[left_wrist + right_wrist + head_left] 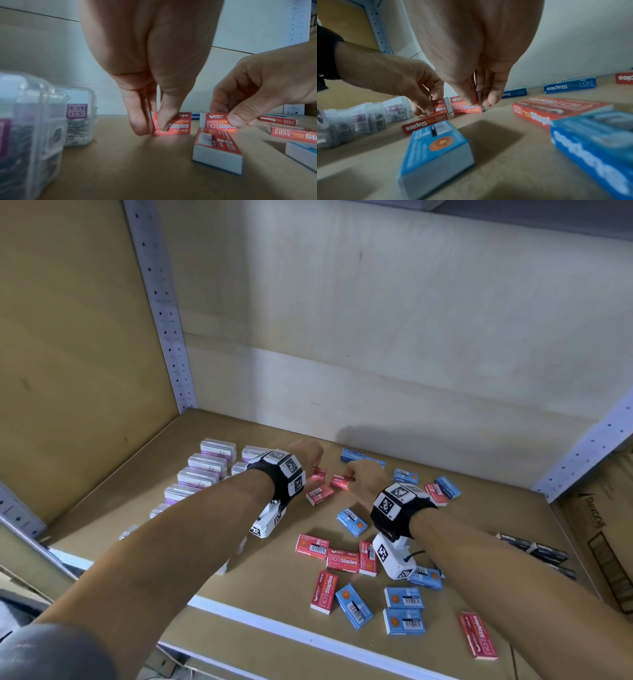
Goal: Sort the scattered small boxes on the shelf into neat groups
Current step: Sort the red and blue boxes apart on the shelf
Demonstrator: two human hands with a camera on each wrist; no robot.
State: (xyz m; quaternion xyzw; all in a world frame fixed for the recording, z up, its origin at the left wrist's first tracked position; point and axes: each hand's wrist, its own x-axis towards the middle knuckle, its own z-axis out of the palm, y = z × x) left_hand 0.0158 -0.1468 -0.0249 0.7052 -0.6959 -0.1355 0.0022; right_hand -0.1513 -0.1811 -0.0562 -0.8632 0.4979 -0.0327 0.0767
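left hand pinches small red cardboard staples box upright on edge; right hand pinches its twin | likely starting red row near clear plastic clip cases

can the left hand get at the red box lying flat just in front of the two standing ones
Probably yes, once freed. The left hand now pinches a standing red box; the flat red box lies close beside it on bare shelf, nothing on top.
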